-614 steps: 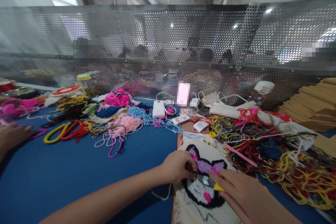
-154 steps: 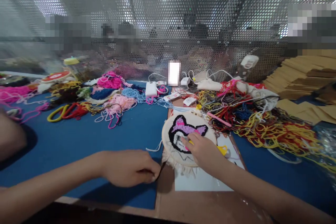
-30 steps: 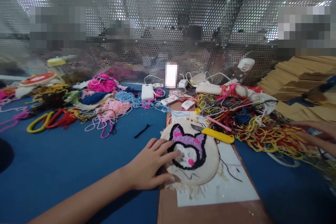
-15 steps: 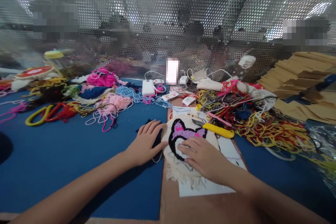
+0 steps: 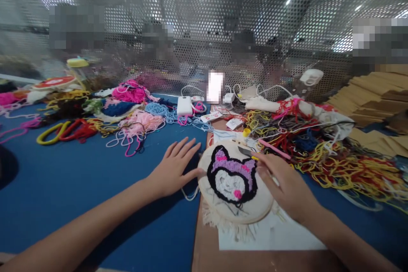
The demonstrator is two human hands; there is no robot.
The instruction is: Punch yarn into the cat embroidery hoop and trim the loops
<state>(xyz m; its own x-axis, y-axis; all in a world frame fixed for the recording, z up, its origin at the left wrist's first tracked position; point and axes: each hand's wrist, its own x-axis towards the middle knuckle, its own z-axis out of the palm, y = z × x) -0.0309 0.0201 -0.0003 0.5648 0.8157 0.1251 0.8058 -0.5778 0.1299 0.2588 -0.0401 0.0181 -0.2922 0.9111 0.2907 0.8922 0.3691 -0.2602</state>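
Observation:
A round embroidery hoop (image 5: 219, 210) with cream fabric lies in front of me, its lower edge fringed. Worked on it in yarn is a cartoon head (image 5: 234, 170) in black, purple, white and pink. My left hand (image 5: 172, 168) rests to the left with fingers spread, the thumb at the hoop's rim. At the hoop's upper right, my right hand (image 5: 288, 185) has its fingers closed around a yellow utility knife (image 5: 245, 151). The grey blade sticks out toward the upper left over the fabric; most of the handle is hidden by the hand.
White paper (image 5: 242, 240) lies under the hoop. Yarn piles (image 5: 318, 153) and a pink stick (image 5: 274, 148) are on the right, more yarn (image 5: 140, 123) on the left. A white box with cables (image 5: 184, 105) stands at the back before a perforated metal screen (image 5: 191, 59).
My right hand has moved right, off the embroidered face and onto the utility knife, uncovering the white face and pink spot. My left hand has stayed beside the hoop, its fingers spread wider.

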